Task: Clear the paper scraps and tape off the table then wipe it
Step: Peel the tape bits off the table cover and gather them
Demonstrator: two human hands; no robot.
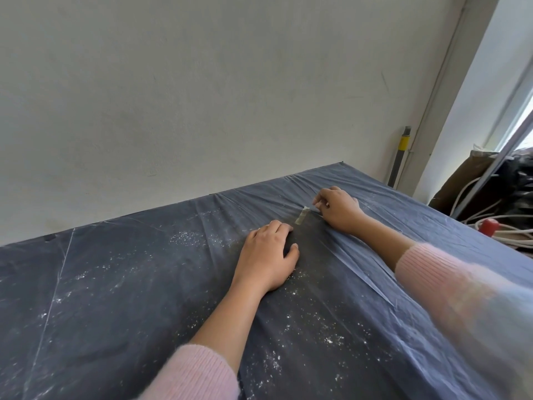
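— Where's the tape?

— A short strip of tape (301, 216) lies on the dark plastic sheet (115, 284) covering the table, at about one o'clock from the left hand (266, 259).

— And the hands?

— The left hand is spread flat, palm pressing the sheet. The right hand (337, 209) sits at the strip's far end, fingertips seemingly pinching its lifted corner, though that is blurred. White crumbs (328, 339) speckle the sheet toward six o'clock.

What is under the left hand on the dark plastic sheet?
The left hand lies flat on the wrinkled dark plastic sheet, dusted with white specks. Whatever is beneath the palm is covered.
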